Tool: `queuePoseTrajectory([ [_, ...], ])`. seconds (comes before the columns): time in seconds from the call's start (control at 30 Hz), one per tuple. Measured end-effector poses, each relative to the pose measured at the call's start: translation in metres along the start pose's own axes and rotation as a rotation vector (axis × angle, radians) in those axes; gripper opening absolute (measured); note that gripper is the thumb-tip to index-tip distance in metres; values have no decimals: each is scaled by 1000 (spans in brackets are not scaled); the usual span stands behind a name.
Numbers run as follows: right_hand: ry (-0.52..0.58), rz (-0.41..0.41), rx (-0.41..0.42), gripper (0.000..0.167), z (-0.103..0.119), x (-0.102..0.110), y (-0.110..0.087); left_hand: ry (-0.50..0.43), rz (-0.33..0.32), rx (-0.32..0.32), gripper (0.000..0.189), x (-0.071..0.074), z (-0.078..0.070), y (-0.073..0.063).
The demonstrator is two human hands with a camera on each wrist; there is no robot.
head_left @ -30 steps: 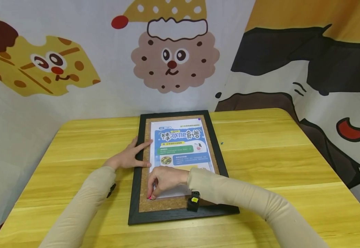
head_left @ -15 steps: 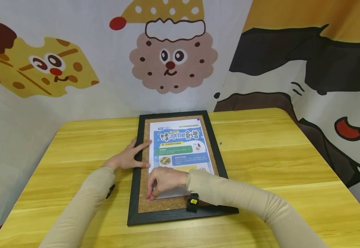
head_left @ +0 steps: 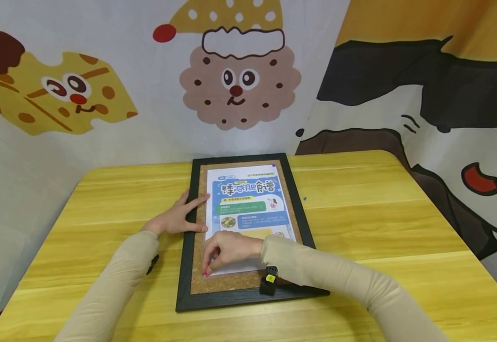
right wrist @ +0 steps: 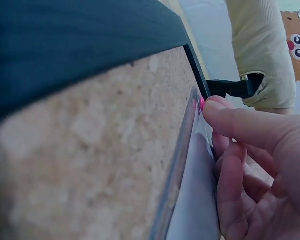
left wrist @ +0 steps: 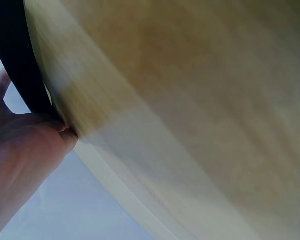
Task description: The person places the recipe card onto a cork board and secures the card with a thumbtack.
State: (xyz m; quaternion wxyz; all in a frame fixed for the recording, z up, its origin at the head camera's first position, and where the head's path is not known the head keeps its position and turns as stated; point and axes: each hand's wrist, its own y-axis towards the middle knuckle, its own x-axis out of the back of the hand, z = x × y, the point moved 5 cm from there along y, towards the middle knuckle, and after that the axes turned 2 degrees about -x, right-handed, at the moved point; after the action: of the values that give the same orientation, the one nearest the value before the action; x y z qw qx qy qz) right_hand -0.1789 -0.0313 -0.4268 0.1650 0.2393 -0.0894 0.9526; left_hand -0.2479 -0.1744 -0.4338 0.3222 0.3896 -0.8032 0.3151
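A corkboard (head_left: 227, 284) in a black frame (head_left: 186, 266) lies on the table, with a printed poster (head_left: 253, 221) over most of its cork. At the poster's lower left corner, my right hand (head_left: 231, 248) pinches a small pink push pin (right wrist: 202, 104) between thumb and finger. The pin's tip is too small to make out. My left hand (head_left: 176, 217) rests across the frame's left side, thumb and index finger spread, their tips at the poster's left edge. A purple push pin (head_left: 274, 165) sits in the poster's upper right corner. My right forearm hides the poster's lower right part.
The yellow wood-grain table (head_left: 372, 204) extends on both sides of the board. A tiny blue object (head_left: 305, 198) lies just right of the frame. Behind the table hangs a cartoon-printed cloth (head_left: 146, 142). A black wrist camera (head_left: 267, 286) hangs over the frame's lower edge.
Both hands keep nearly the same places. My right hand's fingers have shifted very slightly at the pink push pin, and a little more of the pin shows now.
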Motion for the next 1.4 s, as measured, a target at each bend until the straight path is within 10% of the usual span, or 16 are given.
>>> queuePoseTrajectory([
  [0.57, -153, 5, -50, 8, 6, -1, 2, -1, 0, -20, 93, 0, -1, -1],
  [1.4, 78, -99, -74, 12, -11, 26, -28, -14, 3, 22, 95, -2, 2, 1],
])
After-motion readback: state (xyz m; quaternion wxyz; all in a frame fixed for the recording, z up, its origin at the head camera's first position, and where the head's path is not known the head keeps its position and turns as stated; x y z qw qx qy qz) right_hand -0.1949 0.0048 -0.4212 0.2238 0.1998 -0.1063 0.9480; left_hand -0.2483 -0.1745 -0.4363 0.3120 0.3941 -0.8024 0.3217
